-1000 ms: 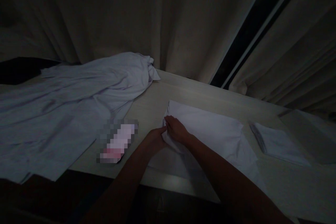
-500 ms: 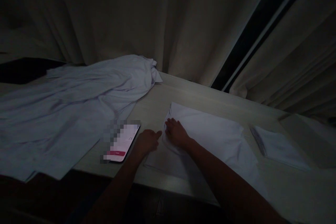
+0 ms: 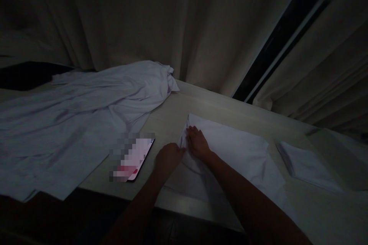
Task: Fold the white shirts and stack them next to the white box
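Observation:
A folded white cloth (image 3: 232,136) lies on the table in front of me; its exact kind is not clear in the dim light. My left hand (image 3: 169,157) is at the cloth's left edge, thumb and fingers closed on the fabric there. Just beyond it, my right hand (image 3: 198,141) rests on top of the cloth near the same edge, its fingers laid on the fabric and pointing away from me. Small creases run along the edge between the two hands.
A phone (image 3: 138,157) with a lit, partly pixelated screen lies left of my left hand. Rumpled white fabric (image 3: 86,122) covers the left of the table (image 3: 207,101). A smaller folded white cloth (image 3: 309,164) lies to the right. Curtains (image 3: 143,19) hang behind.
My left hand has moved right onto the cloth's edge and closed on it. My right hand has shifted slightly right, and the left edge is now more creased.

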Action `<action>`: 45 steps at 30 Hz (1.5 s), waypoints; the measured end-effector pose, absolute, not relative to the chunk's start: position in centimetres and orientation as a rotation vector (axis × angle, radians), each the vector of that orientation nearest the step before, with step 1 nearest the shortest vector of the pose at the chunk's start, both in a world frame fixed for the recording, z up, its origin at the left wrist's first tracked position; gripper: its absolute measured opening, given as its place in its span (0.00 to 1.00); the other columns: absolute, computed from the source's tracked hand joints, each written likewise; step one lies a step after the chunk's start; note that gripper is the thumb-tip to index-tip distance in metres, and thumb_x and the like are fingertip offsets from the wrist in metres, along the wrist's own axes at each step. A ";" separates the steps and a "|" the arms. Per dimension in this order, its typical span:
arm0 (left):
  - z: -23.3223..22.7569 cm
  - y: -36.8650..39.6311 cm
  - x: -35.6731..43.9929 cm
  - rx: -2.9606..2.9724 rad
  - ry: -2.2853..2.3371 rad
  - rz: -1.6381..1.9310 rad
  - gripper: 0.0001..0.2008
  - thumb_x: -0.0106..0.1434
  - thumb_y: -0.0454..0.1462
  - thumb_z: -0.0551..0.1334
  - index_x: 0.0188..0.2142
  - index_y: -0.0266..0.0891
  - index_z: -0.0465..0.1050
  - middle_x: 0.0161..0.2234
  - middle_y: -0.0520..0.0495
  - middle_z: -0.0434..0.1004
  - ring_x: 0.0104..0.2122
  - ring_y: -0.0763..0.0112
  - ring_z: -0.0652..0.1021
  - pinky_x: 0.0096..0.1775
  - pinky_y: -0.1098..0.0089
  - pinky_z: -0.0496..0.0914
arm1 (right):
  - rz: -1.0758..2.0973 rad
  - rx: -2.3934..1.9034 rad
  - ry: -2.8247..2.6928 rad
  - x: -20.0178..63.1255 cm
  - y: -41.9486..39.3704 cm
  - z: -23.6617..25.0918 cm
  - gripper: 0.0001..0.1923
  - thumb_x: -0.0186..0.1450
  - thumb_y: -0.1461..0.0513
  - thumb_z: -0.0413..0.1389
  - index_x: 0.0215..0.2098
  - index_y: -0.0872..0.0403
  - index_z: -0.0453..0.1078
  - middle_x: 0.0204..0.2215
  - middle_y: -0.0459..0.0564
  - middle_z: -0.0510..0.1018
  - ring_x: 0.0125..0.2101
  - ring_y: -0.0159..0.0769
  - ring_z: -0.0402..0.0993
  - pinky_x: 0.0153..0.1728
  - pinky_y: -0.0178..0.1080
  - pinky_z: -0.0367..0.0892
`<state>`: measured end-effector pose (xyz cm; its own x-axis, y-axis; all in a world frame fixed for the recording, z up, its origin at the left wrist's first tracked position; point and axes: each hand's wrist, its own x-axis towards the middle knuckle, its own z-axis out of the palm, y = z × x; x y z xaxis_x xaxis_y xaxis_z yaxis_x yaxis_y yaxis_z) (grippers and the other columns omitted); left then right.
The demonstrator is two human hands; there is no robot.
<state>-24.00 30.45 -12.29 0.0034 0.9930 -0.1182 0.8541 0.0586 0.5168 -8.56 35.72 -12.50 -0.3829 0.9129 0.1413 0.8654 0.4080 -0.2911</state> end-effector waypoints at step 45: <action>-16.4 29.1 -20.0 2.446 1.955 0.472 0.37 0.66 0.51 0.43 0.64 0.24 0.50 0.67 0.31 0.48 0.67 0.51 0.49 0.63 0.52 0.45 | 0.176 -1.658 -2.072 7.7 29.1 -7.9 0.29 0.72 0.50 0.39 0.66 0.52 0.53 0.65 0.53 0.56 0.65 0.43 0.47 0.62 0.54 0.46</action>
<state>-19.99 29.07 -16.35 0.1935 0.9499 0.2456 0.9573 -0.2376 0.1647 7.67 29.11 -7.89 -0.1534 0.9466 0.2835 0.8854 0.2590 -0.3859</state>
